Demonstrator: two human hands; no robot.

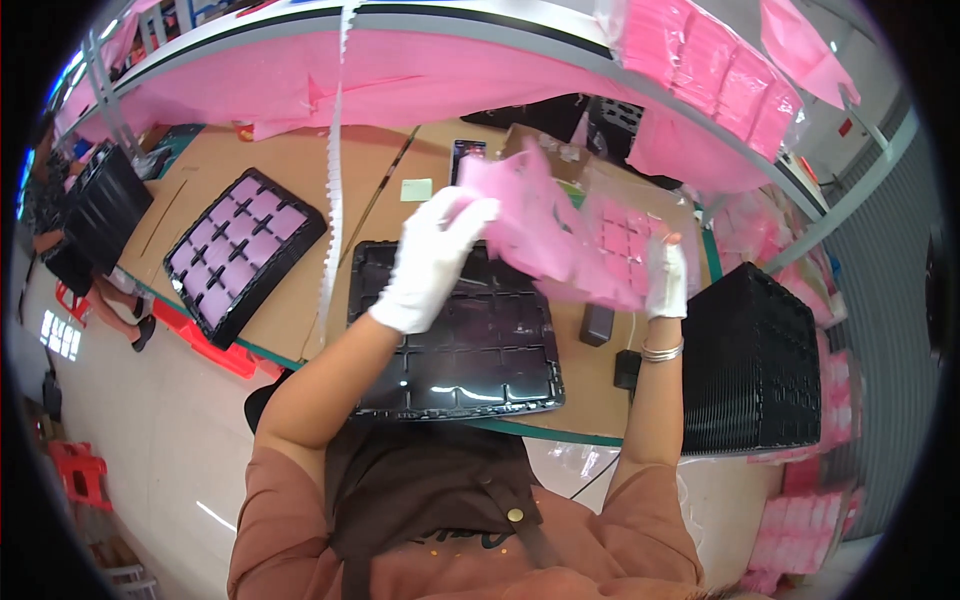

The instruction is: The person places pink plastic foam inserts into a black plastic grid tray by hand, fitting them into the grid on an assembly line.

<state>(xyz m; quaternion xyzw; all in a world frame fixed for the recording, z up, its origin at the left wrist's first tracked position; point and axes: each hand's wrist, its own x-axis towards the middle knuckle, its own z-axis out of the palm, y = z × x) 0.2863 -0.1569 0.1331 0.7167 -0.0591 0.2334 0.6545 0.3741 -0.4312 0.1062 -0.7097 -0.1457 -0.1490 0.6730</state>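
Note:
A crumpled pink plastic sheet [545, 225], blurred by motion, stretches between my hands above the table. My left hand [435, 262], in a white glove, pinches its upper left part. At its lower right end is my right hand [668, 280], gloved with bare fingertips; its fingers look closed on the sheet's edge. Below my left hand lies a black compartment tray [455, 375], shiny and flat before me. Behind the sheet, near my right hand, sits a clear-wrapped stack of pink pieces [625, 235].
A black tray with pink-filled compartments [245, 245] stands at left. Nested black trays [755, 365] rise at the right edge. A phone [467, 155], a green note [416, 190] and a dark small box [597, 324] are on the table. A white strip [334, 180] hangs down. Another person's legs [115, 300] show far left.

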